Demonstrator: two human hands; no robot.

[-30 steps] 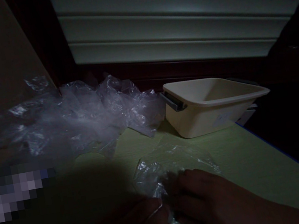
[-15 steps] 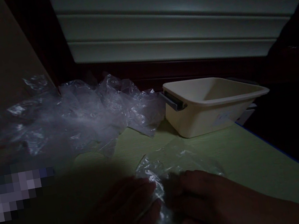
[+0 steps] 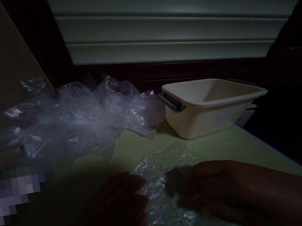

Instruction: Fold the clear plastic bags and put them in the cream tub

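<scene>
A crumpled sheet of clear plastic, like a thin bag, lies on the pale green tabletop in front of me. My left hand is at its left edge, fingers stretched out and a little apart, with the fingertips at the plastic. From the right, my right hand reaches over the sheet. Its fingers are stretched out and apart, somewhat smeared by motion; whether they press on the plastic I cannot tell. Deep shadow hides much of both hands.
Beyond the sheet stands a cream plastic bin with dark handles. A large heap of clear plastic bags fills the back left. The table's blue edge runs along the right. A pale slatted panel rises behind.
My hands have moved apart, left hand leftward and right hand rightward. More of the crumpled plastic shows between them, spread out flatter. The view has shifted slightly.
</scene>
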